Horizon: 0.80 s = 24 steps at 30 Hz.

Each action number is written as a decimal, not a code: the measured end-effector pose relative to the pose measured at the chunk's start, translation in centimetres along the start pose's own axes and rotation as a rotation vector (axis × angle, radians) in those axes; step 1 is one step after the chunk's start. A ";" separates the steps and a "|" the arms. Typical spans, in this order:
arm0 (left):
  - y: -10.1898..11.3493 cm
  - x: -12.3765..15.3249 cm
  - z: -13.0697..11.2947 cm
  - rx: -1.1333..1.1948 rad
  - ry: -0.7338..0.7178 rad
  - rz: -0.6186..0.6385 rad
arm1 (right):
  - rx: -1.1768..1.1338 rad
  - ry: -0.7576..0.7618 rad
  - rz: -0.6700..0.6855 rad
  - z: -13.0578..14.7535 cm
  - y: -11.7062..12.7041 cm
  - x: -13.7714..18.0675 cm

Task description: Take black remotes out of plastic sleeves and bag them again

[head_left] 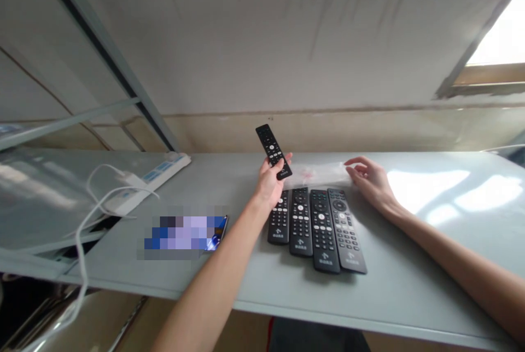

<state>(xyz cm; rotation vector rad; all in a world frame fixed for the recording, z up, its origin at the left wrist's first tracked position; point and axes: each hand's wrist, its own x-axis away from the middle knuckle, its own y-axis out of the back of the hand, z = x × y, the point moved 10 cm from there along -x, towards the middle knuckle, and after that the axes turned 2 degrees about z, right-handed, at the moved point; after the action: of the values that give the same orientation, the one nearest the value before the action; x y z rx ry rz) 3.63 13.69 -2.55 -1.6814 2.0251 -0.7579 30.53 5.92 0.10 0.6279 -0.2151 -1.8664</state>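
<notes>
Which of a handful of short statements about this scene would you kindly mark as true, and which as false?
1. The left hand holds a remote. True.
2. The row of remotes counts six. False: the row counts four.
3. The right hand is at the right end of the clear plastic. True.
4. The power strip lies to the right of the row. False: it lies to the left.
5. The held remote shows its buttons to the camera. True.

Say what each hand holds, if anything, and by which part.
The left hand holds a black remote by its logo end. The right hand is at the end of the clear plastic; whether it grips cannot be told.
</notes>
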 end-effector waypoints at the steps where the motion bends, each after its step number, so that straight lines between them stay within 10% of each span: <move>1: -0.1 0.0 -0.2 -0.001 -0.011 0.007 | -0.005 -0.021 -0.003 -0.2 0.0 0.0; 12: -3.0 1.4 -2.5 -0.047 -0.120 0.188 | -0.006 0.036 -0.113 0.2 0.9 0.3; 24: -1.2 0.8 0.1 -0.119 0.060 0.095 | 0.258 0.245 -0.106 0.9 0.0 -0.7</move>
<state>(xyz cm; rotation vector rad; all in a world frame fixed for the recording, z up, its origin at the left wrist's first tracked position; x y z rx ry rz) 4.44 12.72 -1.81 -1.6304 2.2133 -0.6751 30.27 6.45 1.11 1.0563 -0.2681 -1.8574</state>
